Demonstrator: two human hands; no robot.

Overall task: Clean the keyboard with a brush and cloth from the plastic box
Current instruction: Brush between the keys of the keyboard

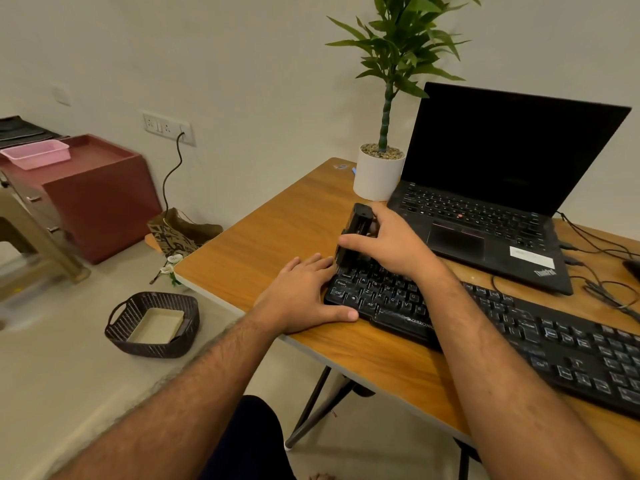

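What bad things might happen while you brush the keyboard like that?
The keyboard lies close to the table's front edge; hard brushing might nudge it off, though the left hand steadies its end. Crumbs swept by the brush in the right hand may land on the open laptop just behind. The cables near the keyboard's far side could snag.
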